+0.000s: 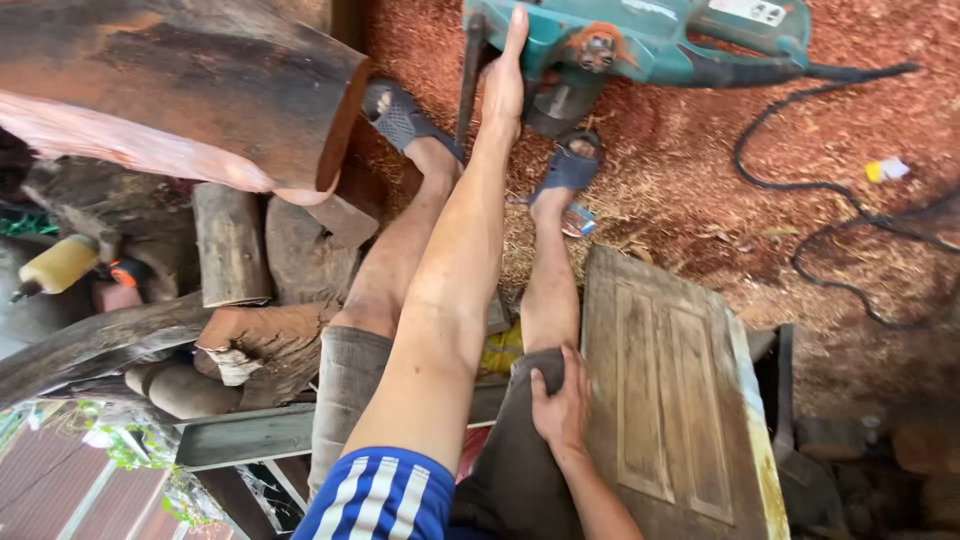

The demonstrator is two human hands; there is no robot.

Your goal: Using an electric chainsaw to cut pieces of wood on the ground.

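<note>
Teal electric chainsaw [640, 40] lying on its side on red-brown sawdust [700, 190], at the far end of the outstretched legs. Left hand [503, 85] reaching out to the near left end of the chainsaw, fingers straight and pressed together, fingertips touching the teal housing just beside the black front guard; flat against it, wrapped round nothing. Right hand [562, 405] well short of the chainsaw, laid on the knee over the grey shorts [515, 470], fingers bent loosely over the cloth, resting on it and not pinching. Two dark sandals [570, 165] on the feet just below the chainsaw, the right one almost touching its underside. Black cord [850, 200] trailing from the chainsaw's right end in loose loops across the sawdust. Weathered wooden panel [670, 400] below and to the right of the chainsaw, beside the right leg. Big reddish log [200, 90] well to the left of the chainsaw, with smaller cut logs [230, 250] stacked beneath it.
</note>
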